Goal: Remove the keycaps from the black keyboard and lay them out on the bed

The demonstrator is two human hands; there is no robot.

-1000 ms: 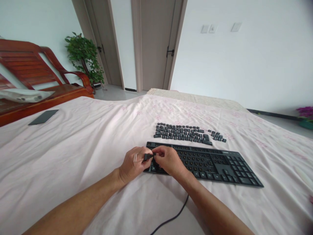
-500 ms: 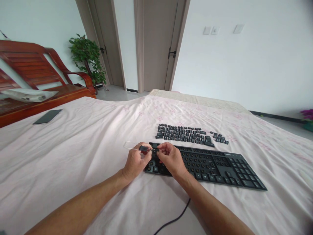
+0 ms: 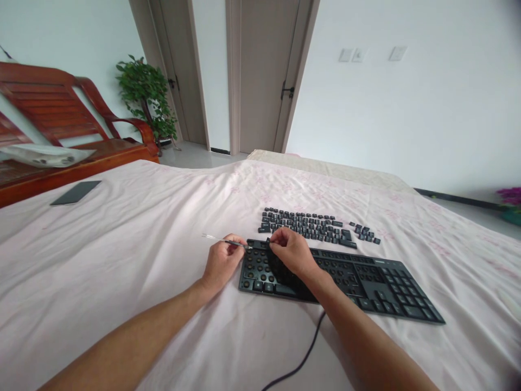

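My left hand [image 3: 223, 259] is closed around a wire keycap puller [image 3: 215, 238], whose wire loop sticks out to the left and whose other end points at the keyboard. Pinched between the thumb and fingers of my right hand [image 3: 292, 251] is a small black keycap [image 3: 268, 240], held over the top left part of the board. The black keyboard [image 3: 372, 289] lies flat on the cloth. Many of its left and middle switches show bare, while the number pad and part of the bottom row carry caps. My right hand and forearm hide part of its middle.
Loose keycaps [image 3: 301, 221] lie in rows behind the keyboard, with a smaller group [image 3: 365, 232] to their right. A black cable [image 3: 303, 361] runs toward me. A dark flat slab [image 3: 77, 193] rests at the far left of the pink floral cloth [image 3: 171, 217].
My right hand has lifted and moved away from the left hand, a keycap in its fingers. My left hand has shifted slightly left, and the puller has turned edge-on.
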